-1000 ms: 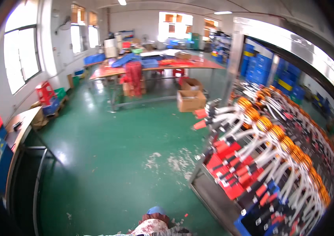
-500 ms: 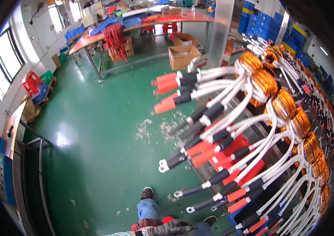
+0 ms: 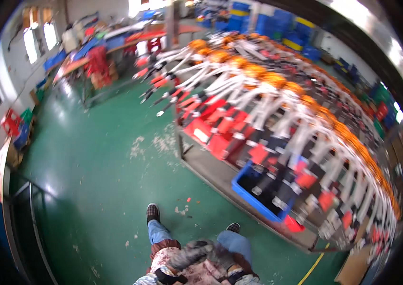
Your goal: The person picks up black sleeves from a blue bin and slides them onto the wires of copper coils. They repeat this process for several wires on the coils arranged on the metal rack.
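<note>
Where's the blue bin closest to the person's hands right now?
In the head view, the blue bin is right of centre, in the lower half, on the grey shelf beneath the white cables, ahead and to the right of the hands.

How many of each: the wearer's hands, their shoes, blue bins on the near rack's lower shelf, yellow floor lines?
Left hand and right hand: 2
Checked shoes: 2
Blue bin, lower shelf: 1
Yellow floor line: 1
Total: 6
</note>
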